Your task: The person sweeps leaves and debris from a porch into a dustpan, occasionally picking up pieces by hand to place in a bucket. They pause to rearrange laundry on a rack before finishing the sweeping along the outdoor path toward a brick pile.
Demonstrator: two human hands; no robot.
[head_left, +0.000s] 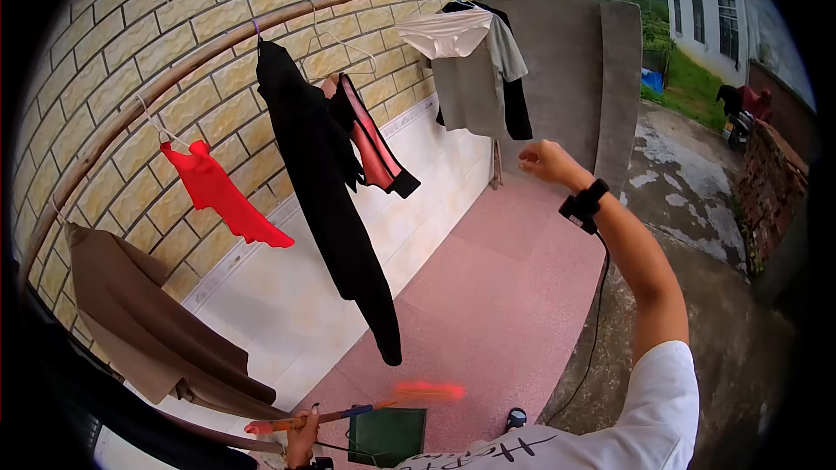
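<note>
My left hand (pixel 302 437) is low at the bottom edge, its fingers wrapped around a thin pole (pixel 335 416). The pole has a red-orange end, and its far end shows as a blurred orange-red patch. My right hand (pixel 550 163) is raised with its fingers curled and nothing visible in them. Just left of it hang a grey T-shirt (pixel 466 87), light pink underpants (pixel 446 33) and a black garment (pixel 517 104) behind the shirt. Farther left hang a long black garment (pixel 318 165), a pink-and-black garment (pixel 376 144), a red garment (pixel 222 191) and a brown garment (pixel 148 313).
A long wooden rail (pixel 218 39) carries the clothes along a brick-patterned wall (pixel 187 0). A grey partition (pixel 557 78) stands at its far end. Below is a pink floor (pixel 470 296) with a dark green mat-like square (pixel 396 435). A cable (pixel 601 313) hangs from my right wrist.
</note>
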